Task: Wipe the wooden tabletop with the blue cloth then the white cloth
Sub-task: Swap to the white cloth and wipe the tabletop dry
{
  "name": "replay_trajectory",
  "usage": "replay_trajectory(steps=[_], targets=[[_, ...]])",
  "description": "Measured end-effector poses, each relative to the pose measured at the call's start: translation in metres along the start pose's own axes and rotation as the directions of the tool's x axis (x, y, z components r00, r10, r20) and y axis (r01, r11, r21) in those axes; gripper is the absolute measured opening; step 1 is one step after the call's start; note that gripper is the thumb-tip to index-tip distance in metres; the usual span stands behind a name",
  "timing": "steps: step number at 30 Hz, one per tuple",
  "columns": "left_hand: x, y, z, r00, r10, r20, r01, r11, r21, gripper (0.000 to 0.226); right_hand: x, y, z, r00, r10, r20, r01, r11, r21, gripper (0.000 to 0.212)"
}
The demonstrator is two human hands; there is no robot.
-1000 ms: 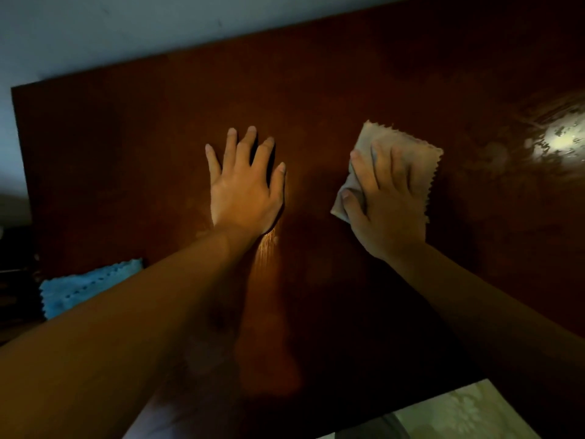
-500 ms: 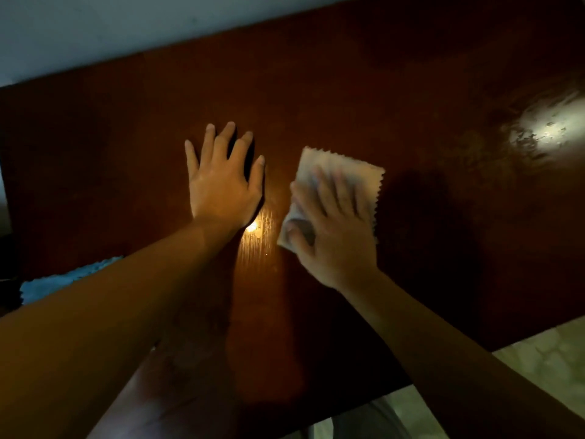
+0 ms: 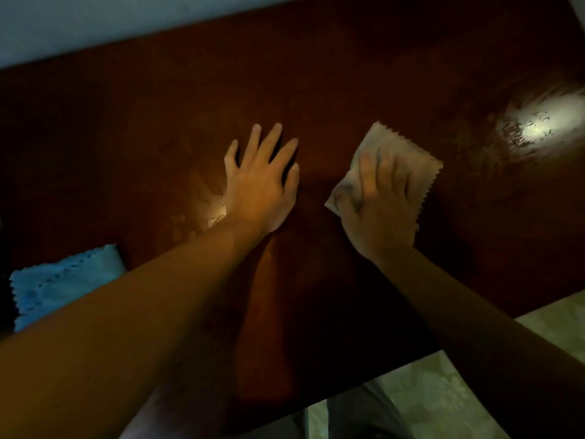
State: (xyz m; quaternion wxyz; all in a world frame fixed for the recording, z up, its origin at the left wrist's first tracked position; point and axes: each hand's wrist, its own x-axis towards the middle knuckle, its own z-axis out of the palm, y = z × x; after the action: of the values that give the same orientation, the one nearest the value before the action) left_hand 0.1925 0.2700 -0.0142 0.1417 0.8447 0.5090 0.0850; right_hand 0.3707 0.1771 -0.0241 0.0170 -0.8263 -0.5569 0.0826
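A person's right hand [image 3: 380,204] presses the white cloth [image 3: 408,160] flat against the wooden tabletop [image 3: 348,90], fingers laid straight over the fabric and blurred, the thumb at the cloth's near-left corner. The cloth's zigzag edge shows past the fingertips at one o'clock. At nine o'clock from it, just apart, the left hand [image 3: 259,185] lies palm down on bare wood, fingers spread and relaxed, holding nothing. The blue cloth [image 3: 60,280] rests at eight o'clock by the table's left edge, partly hidden by the left forearm. A glare patch [image 3: 538,128] shines at two o'clock; pale patterned floor [image 3: 427,403] shows at five.
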Motion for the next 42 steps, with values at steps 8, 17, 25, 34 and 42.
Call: replay_trajectory(steps=[8,17,25,34,42], targets=[[-0.002,-0.002,0.009,1.000,0.001,-0.017,-0.001,0.999,0.040,0.050,-0.082,-0.047,0.017,0.971,-0.238,-0.011,0.239,0.970,0.046,0.075],[-0.003,-0.002,0.011,0.999,-0.001,-0.034,0.002,1.000,0.028,0.050,-0.043,-0.004,0.005,0.987,-0.142,0.073,0.141,0.990,0.021,0.080],[-0.002,-0.002,0.012,1.000,0.004,-0.029,-0.002,0.998,0.056,0.050,-0.020,0.022,-0.002,1.000,0.001,-0.012,-0.001,1.000,0.015,0.078],[-0.002,-0.002,0.012,1.000,0.003,-0.014,-0.002,0.996,0.088,0.051,-0.108,-0.066,0.018,0.993,-0.117,0.034,0.114,0.992,0.061,0.077],[-0.004,-0.002,0.012,0.997,0.022,-0.068,-0.018,0.998,0.056,0.051,-0.127,-0.071,0.026,0.968,-0.243,-0.059,0.248,0.964,0.092,0.072]])
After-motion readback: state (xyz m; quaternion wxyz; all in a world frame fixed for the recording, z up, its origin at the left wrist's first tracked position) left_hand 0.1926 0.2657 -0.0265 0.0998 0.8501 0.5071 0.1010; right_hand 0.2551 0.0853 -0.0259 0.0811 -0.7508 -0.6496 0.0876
